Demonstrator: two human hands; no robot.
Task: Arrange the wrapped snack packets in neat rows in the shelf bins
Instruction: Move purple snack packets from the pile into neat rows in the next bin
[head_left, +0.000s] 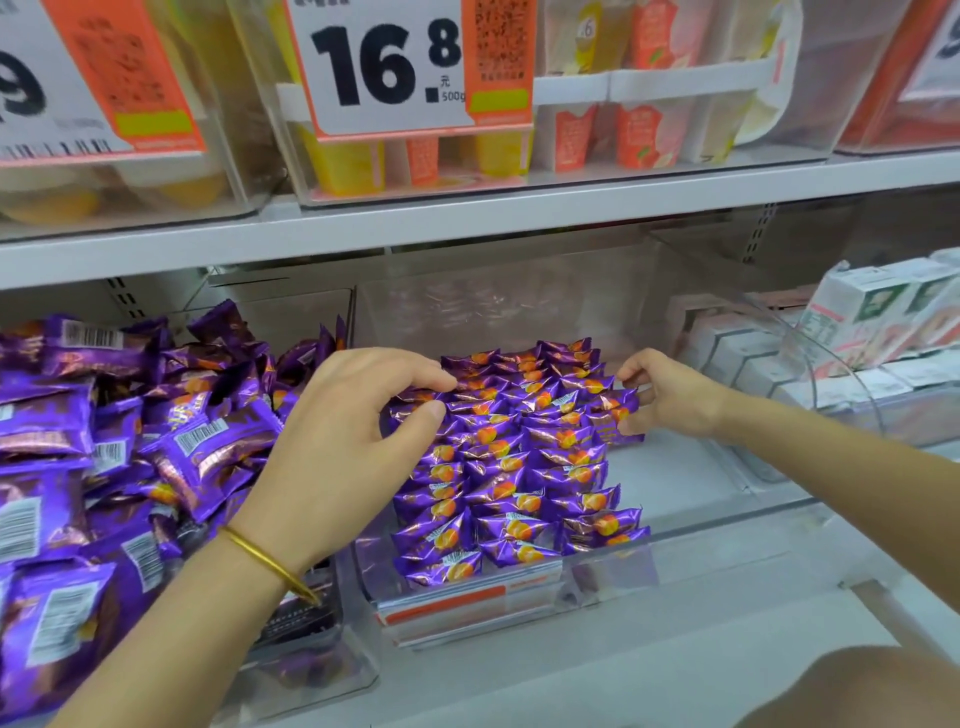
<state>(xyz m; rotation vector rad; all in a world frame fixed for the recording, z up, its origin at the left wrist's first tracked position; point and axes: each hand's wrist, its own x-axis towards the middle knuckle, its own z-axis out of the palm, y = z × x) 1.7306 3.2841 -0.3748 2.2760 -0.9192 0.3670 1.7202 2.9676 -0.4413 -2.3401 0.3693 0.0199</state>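
Purple snack packets with an orange spot (511, 467) lie in three overlapping rows inside a clear shelf bin (691, 519). My left hand (343, 447) hovers over the left row, its thumb and fingers pinching a packet (415, 402) near the back. My right hand (665, 397) pinches a packet (615, 410) at the back of the right row. The right part of the bin floor is bare. A gold bangle circles my left wrist.
A bin to the left holds a loose heap of larger purple packets (119, 441). White cartons (878, 322) fill the bin to the right. The shelf above (467, 218) carries clear bins of yellow and red packs behind price tags (384, 67).
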